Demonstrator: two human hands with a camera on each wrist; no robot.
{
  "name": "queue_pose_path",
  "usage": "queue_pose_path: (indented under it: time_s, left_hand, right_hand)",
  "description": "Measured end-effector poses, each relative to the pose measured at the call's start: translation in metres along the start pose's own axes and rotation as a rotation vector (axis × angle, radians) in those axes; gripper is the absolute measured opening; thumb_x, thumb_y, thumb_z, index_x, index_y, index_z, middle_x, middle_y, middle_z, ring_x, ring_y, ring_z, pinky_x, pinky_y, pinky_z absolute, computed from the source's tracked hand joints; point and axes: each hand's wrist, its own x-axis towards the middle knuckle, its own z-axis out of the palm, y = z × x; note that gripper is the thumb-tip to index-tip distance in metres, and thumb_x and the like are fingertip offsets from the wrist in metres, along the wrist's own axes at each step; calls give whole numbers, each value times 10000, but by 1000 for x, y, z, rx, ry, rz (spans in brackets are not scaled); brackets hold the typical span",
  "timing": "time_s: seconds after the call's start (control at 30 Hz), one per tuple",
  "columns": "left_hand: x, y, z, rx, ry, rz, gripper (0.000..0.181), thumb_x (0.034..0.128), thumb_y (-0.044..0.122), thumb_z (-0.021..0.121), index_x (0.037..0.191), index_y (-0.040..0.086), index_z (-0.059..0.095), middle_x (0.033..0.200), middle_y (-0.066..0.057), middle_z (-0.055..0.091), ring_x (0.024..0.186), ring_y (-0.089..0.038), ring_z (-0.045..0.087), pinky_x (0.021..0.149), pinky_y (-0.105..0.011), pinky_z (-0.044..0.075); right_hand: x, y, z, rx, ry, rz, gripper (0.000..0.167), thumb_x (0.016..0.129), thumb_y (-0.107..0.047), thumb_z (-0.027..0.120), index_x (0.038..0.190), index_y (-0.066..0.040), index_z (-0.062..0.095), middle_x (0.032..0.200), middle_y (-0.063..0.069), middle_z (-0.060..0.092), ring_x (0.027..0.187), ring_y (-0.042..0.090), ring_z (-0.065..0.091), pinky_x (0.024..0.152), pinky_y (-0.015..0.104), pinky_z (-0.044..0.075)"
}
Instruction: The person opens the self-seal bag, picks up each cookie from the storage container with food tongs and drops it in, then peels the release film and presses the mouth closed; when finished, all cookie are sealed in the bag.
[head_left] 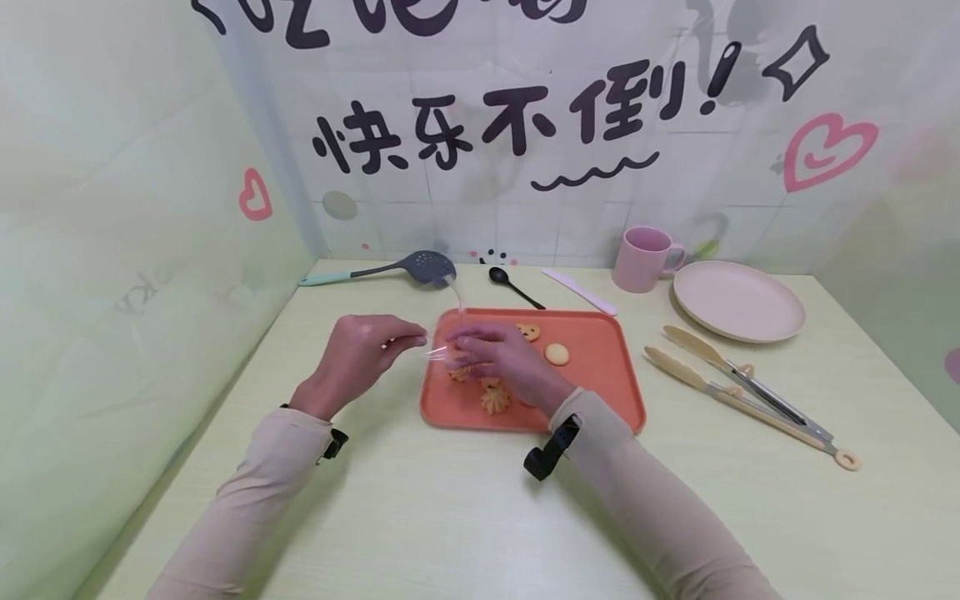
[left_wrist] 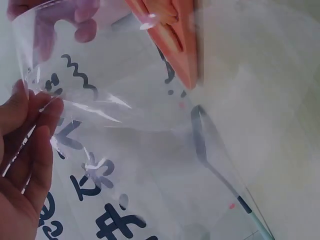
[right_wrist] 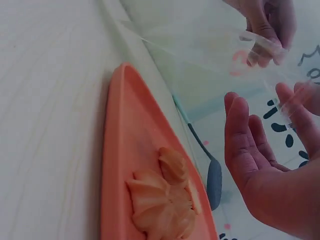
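A: What's hard to see here?
B: The clear plastic (left_wrist: 100,112)! It's so thin that things show right through it. From the head view I only get some shiny lines, and I can't find where it ends. I can't tell if it's a bag or a sheet.

A: Is anything else covered up?
B: Yes. The right hand (head_left: 506,358) hides a bit of the orange tray (head_left: 611,367) and some of the cookies (head_left: 495,400). In the right wrist view, the side cuts part of that hand off.

A: Which way does the plastic go?
B: In the left wrist view it fans out from the left hand (head_left: 363,354) toward the gray spoon with holes (head_left: 429,267). In the head view, the shiny lines run sideways between the hands. I can't say which way is its long way.

A: And where is it next to the fingers?
B: The left thumb and fingertips pinch its edge. It hangs up above the tray's left end. The right fingers are a little bent and right by it, but I can't tell if they hold it.
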Motion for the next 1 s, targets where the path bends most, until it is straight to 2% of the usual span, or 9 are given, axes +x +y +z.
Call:
queue_pose_path:
  time_s: [0.1,0.2,0.27,0.37,0.5,0.63,0.73,0.83,1.0]
  left_hand:
    - [0,0,2,-22,-6,39,179,770,108,853,945,99,817,844,-23,798,746,-136,761,660,-299,625]
    - [1,1,3,-36,-2,65,189,756,101,861,940,97,817,836,-21,797,741,-130,759,662,-296,624]
    - [1,1,3,-42,14,80,176,758,98,860,928,90,816,828,-21,795,735,-128,757,657,-294,623]
    - [2,1,1,-50,43,88,154,766,83,853,914,86,811,814,-18,790,713,-123,747,632,-289,611]
    - [2,0,0,-61,66,92,152,758,82,857,902,86,807,801,-18,787,692,-125,739,611,-290,599]
    - [3,1,0,-64,70,116,171,738,94,872,897,88,808,798,-19,786,700,-128,744,631,-292,610]
    - [4,2,0,-69,68,123,181,726,88,879,892,86,807,796,-15,784,697,-121,739,635,-285,610]
    - [4,2,1,-90,59,117,182,722,85,881,887,85,803,797,-11,783,690,-109,730,620,-271,599]
    - [3,1,3,-138,48,112,188,711,76,886,878,77,799,799,-1,781,689,-95,723,620,-258,591]
  right_hand:
    - [1,-6,3,-31,-20,-16,292,1002,-221,625,1274,-122,670,1332,167,621,1094,351,694,945,460,597]
    - [1,-9,6,-89,18,-35,206,975,-174,660,1168,-118,707,1234,108,648,982,331,709,946,531,580]
    - [1,-8,7,-89,44,-55,162,964,-98,645,1112,-78,707,1139,97,660,858,281,701,884,517,594]
    - [1,-5,5,-112,59,-99,240,943,29,583,1130,-52,710,1083,113,647,712,178,644,734,410,604]
    - [-2,-2,0,-227,-44,-115,443,946,31,575,1330,-179,646,1199,131,634,602,209,635,616,363,591]
    - [-2,0,-4,-348,-148,-67,483,967,-135,630,1431,-246,558,1350,85,608,704,236,675,698,372,606]
    - [0,0,-6,-348,-95,7,373,991,-216,616,1362,-178,632,1330,66,641,896,204,683,816,327,587]
    - [3,2,-8,-356,3,31,294,999,-170,599,1274,-122,693,1247,81,677,900,220,695,785,283,574]
    - [4,4,-7,-529,14,-99,358,938,-48,651,1289,-116,667,1304,88,654,732,217,680,656,244,530]
